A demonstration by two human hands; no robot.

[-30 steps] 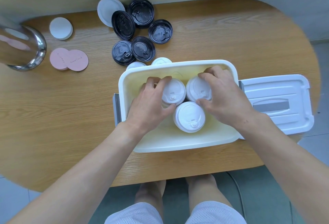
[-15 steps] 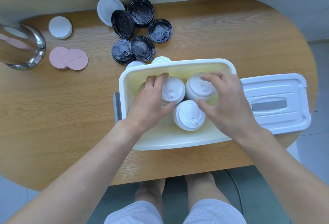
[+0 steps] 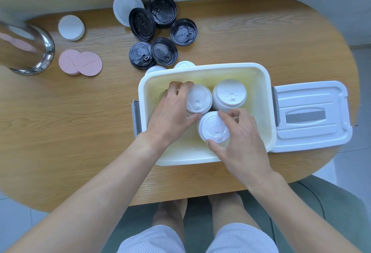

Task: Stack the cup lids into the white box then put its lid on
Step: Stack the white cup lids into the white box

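Oval wooden table [image 3: 261, 37], floor and the person's knees below the near edge. Far left: metal canister [image 3: 24, 49], white disc [image 3: 71, 27], two pink discs [image 3: 80, 62]. Far centre: five black cup lids [image 3: 158, 37] loose, overlapping one flat white lid [image 3: 124, 8].

Left hand [image 3: 172, 112] reaches into the white box [image 3: 202, 67] from the near left, palm down, fingers curled around the left stack of white cup lids [image 3: 198, 98], thumb on its near side, closed on it. Right hand [image 3: 241, 142] comes in from the near right, thumb and fingers pinched loosely around the rim of the near stack [image 3: 212, 126]. A second ago this hand was on the far-right stack [image 3: 229, 95]; it has let go and shifted nearer, so that stack now stands free. Left hand unchanged.

All three stacks upright inside the box, touching one another. Two more white lids [image 3: 183, 64] just beyond the far wall, mostly hidden. Box lid [image 3: 311, 116], grey handle up, lies flat on the table against the box's right side.
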